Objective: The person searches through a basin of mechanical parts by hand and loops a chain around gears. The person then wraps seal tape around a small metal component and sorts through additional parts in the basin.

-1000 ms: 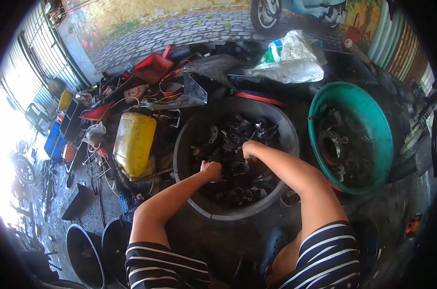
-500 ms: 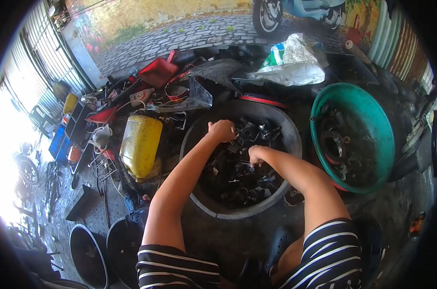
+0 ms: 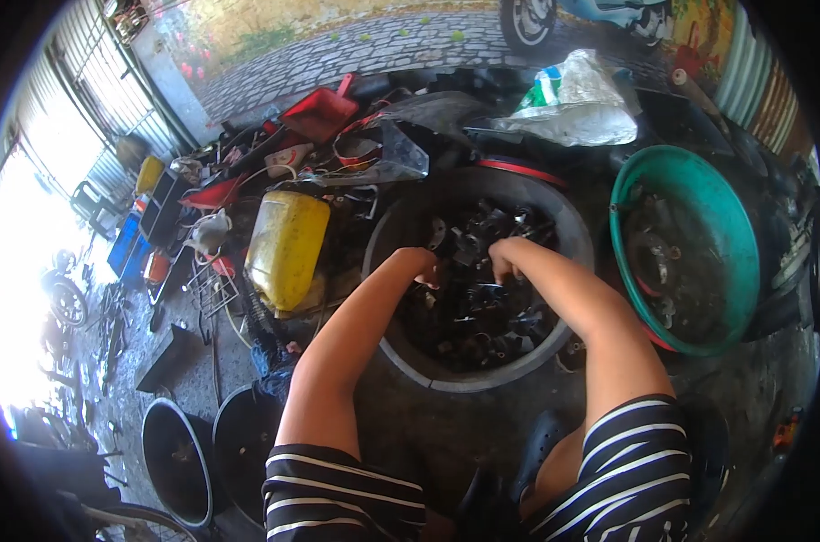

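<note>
A big round black tub [image 3: 416, 372] in front of me holds a heap of dark, greasy parts [image 3: 509, 316] with some shiny metal bits. My left hand [image 3: 417, 264] is over the left side of the heap, fingers bent downward and drawn together. Over the middle, my right hand [image 3: 507, 256] points down with curled fingers, closed at the tips. Just below those fingertips shows a thin bright strip [image 3: 489, 285]. What either hand pinches is too small and dark to make out.
Right of the tub stands a green basin [image 3: 733, 262] with a few parts inside. A yellow jerrycan [image 3: 288, 248] is on the left, near a red dustpan [image 3: 321, 113]. Two dark buckets [image 3: 168, 461] sit at lower left. Behind lies a white sack [image 3: 591, 104].
My left hand has come back toward me and leftward within the tub. My right hand has shifted slightly farther from me. The whole view has swung, so the scene sits more to the right.
</note>
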`<state>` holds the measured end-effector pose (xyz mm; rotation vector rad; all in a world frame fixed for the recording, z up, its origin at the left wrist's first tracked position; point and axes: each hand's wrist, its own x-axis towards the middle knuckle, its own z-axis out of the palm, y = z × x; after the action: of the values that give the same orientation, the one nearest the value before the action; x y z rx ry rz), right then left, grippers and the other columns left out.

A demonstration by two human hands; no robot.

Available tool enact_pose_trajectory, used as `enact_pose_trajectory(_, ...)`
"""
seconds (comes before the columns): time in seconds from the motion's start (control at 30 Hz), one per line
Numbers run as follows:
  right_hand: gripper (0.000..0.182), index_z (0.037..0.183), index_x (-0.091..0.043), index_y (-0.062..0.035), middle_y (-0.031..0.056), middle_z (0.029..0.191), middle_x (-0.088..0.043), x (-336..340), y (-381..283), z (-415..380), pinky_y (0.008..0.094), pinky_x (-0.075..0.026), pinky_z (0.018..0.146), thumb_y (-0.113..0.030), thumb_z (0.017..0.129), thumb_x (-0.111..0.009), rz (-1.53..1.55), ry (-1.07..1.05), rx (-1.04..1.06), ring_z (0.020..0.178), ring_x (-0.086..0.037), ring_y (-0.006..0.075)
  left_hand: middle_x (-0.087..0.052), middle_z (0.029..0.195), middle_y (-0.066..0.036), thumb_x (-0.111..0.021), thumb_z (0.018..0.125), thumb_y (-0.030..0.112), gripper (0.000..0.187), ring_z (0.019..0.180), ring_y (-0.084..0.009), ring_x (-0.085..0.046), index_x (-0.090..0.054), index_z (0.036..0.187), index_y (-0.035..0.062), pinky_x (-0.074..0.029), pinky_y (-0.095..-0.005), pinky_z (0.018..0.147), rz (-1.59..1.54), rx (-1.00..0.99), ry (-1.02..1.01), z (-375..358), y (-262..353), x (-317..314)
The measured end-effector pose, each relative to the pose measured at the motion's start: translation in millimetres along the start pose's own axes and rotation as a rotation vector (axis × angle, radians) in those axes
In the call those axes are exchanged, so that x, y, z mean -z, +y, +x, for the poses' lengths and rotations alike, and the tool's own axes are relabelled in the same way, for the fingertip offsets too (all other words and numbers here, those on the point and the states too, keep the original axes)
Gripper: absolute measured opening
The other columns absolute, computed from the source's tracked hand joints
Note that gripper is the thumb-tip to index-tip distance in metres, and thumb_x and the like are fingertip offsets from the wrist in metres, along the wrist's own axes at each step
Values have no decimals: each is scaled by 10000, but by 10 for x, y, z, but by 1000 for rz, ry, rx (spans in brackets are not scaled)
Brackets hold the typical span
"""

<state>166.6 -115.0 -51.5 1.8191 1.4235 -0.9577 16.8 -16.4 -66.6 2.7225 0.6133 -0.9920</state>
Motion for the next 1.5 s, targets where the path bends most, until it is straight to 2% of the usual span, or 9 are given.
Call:
enact_pose_trajectory(0.2, 551, 1118, -516, -43, 128, 1029, -571, -292, 112, 424, 342, -495, 632, -240, 644, -716, -66, 14, 58, 730, -614, 224, -586, 994, -102, -611, 670, 433, 458, 981, -269, -527, -578, 1008, 126, -414, -353, 831, -55, 88, 29, 23, -375, 31)
enact_pose_trajectory(0.4, 419, 1001, -603, -72, 113, 895, -620, -310, 163, 492, 310, -492, 660, -321, 671, -671, -22, 108, 111, 697, -614, 203, -571, 1032, -109, -599, 675, 422, 474, 998, -268, -519, -565, 1035, 116, -409, -360, 845, -38, 129, 113, 153, -596, -127)
enact_pose_trajectory(0.5, 404, 972, -614, -64, 113, 931, -613, -301, -5, 374, 321, -486, 695, -329, 673, -667, -46, 99, -6, 788, -609, 221, -559, 1057, -113, -599, 671, 429, 490, 1022, -271, -505, -559, 1048, 118, -399, -365, 861, -72, 139, -30, 111, -493, -31)
enact_pose_trajectory(0.57, 416, 942, -623, -54, 108, 953, -607, -347, -78, 375, 333, -475, 730, -364, 669, -670, -202, 318, 13, 884, -585, 240, -582, 1004, -117, -601, 684, 409, 478, 944, -267, -553, -559, 1046, 101, -434, -366, 813, -23, 155, 49, 158, -528, -61)
enact_pose_trajectory(0.67, 456, 1033, -590, -120, 39, 1035, -588, -299, -93, 797, 362, -459, 772, -382, 669, -677, -300, 97, -84, 959, -556, 211, -602, 948, -123, -583, 725, 392, 442, 828, -254, -599, -561, 1035, 79, -473, -367, 748, -187, 245, -125, 30, -452, 117)
enact_pose_trajectory(0.8, 417, 1022, -600, -153, 15, 1021, -595, -175, -163, 573, 361, -446, 784, -376, 677, -673, -338, 108, -95, 964, -553, 199, -613, 909, -126, -558, 762, 369, 404, 742, -239, -616, -568, 1013, 52, -497, -364, 695, -211, 257, -175, 50, -333, 97)
enact_pose_trajectory(0.9, 445, 997, -611, -127, 40, 1004, -600, -38, -275, 581, 361, -426, 777, -393, 649, -691, -416, 87, -81, 956, -555, 219, -608, 929, -130, -553, 771, 366, 397, 759, -239, -613, -572, 999, 42, -497, -371, 705, -214, 216, -266, 104, -235, 84)
enact_pose_trajectory(0.97, 451, 1001, -609, -130, 39, 1008, -598, -17, -293, 653, 366, -422, 778, -386, 640, -699, -455, 81, -60, 961, -552, 218, -577, 1052, -9, -633, 701, 384, 374, 973, -215, -547, -607, 1000, 162, -434, -373, 801, -161, 296, -230, 174, -182, 69)
enact_pose_trajectory(1.5, 467, 946, -628, -128, 20, 964, -612, -107, -361, 261, 329, -422, 761, -309, 540, -770, -449, 394, -39, 943, -564, 199, -552, 1097, -49, -625, 704, 382, 470, 1016, -245, -523, -554, 1084, 114, -427, -367, 825, -49, 238, -190, 91, -291, -94)
